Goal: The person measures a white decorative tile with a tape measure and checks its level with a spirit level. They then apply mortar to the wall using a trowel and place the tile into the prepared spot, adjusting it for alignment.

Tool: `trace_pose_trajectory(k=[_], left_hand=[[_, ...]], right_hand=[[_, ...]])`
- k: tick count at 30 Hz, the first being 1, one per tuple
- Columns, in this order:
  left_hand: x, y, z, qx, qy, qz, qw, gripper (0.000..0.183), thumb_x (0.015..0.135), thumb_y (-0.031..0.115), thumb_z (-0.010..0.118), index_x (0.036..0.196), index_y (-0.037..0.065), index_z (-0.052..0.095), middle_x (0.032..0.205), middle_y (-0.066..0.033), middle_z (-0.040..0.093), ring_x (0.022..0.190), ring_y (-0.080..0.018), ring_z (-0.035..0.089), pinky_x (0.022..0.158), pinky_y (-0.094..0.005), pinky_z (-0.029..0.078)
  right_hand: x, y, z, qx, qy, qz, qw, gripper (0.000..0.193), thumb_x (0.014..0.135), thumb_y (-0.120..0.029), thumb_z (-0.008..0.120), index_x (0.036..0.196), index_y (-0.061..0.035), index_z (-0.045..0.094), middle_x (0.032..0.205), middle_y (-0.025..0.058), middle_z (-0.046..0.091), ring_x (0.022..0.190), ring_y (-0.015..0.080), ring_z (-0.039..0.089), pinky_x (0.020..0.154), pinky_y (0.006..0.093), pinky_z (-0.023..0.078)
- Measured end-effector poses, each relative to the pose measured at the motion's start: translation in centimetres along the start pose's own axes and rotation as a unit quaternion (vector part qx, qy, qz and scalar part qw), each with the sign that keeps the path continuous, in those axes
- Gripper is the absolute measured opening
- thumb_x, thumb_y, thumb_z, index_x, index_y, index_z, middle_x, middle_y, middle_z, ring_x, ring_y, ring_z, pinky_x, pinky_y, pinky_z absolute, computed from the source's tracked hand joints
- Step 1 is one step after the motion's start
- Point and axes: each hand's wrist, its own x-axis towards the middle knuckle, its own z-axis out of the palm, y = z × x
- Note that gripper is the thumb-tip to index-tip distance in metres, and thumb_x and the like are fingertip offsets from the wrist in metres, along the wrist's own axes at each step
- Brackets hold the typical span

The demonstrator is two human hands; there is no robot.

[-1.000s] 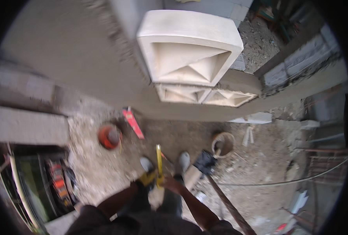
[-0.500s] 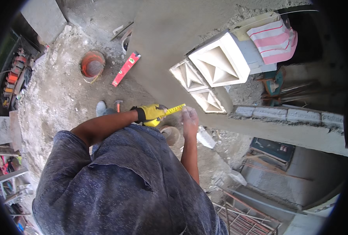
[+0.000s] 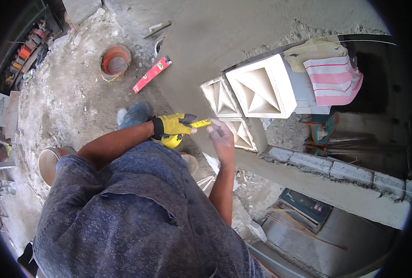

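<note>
In front of my chest, my left hand [image 3: 174, 125], in a yellow and grey glove, is closed round a yellow tape measure [image 3: 171, 141]. A short length of its yellow blade [image 3: 200, 123] sticks out to the right from between the gloved fingers. My bare right hand [image 3: 222, 136], dusty with pale powder, has its fingertips pinched at the blade's free end. Just beyond the right hand, pale square vent blocks with a folded-triangle pattern sit in the wall; the largest block [image 3: 261, 88] stands out from two smaller ones [image 3: 220, 96].
A red spirit level [image 3: 152, 74] leans by the plastered wall [image 3: 192, 41]. An orange bucket [image 3: 115, 62] stands on the rough floor, another bucket [image 3: 53, 162] to my left. A striped pink and white cloth [image 3: 333, 79] lies beyond the blocks. Grey bricks [image 3: 352, 172] line the wall's top.
My hands have come closer together, and less blade shows between them. The view has turned and shifted; a bucket at my left has come into sight and the hammer on the floor no longer shows.
</note>
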Motion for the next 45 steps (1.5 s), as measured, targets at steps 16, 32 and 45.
trace_pose_trajectory(k=[16,32,45], left_hand=[[14.3,3.6,-0.4,-0.478,0.207,-0.147,0.841,0.029,0.085,0.032,0.074,0.091,0.005,0.063,0.076,-0.0094,0.063,0.06,-0.0246,0.062,0.055,-0.0428,0.051],[16.6,8.3,5.1,0.153,0.243,-0.045,0.957,0.032,0.091,0.029,0.063,0.106,0.001,0.067,0.09,-0.0133,0.07,0.082,-0.0269,0.071,0.068,-0.0392,0.057],[17.4,13.6,8.1,-0.089,0.242,-0.24,0.936,0.044,0.089,0.033,0.06,0.121,0.002,0.062,0.11,-0.0148,0.068,0.093,-0.029,0.07,0.076,-0.039,0.055]], right_hand=[[17.6,-8.8,-29.9,0.039,0.153,0.01,0.987,0.039,0.098,-0.018,0.057,0.131,0.0035,0.055,0.111,0.0134,0.067,0.099,0.0207,0.065,0.089,0.0336,0.052],[29.2,-3.5,-22.2,-0.168,-0.392,0.198,0.883,0.045,0.097,-0.02,0.058,0.135,0.003,0.053,0.125,0.0137,0.064,0.114,0.0209,0.061,0.097,0.0325,0.049],[27.3,0.0,-22.8,-0.156,-0.406,0.163,0.886,0.045,0.098,-0.021,0.057,0.135,0.0028,0.053,0.125,0.0139,0.064,0.114,0.0209,0.061,0.097,0.0326,0.049]])
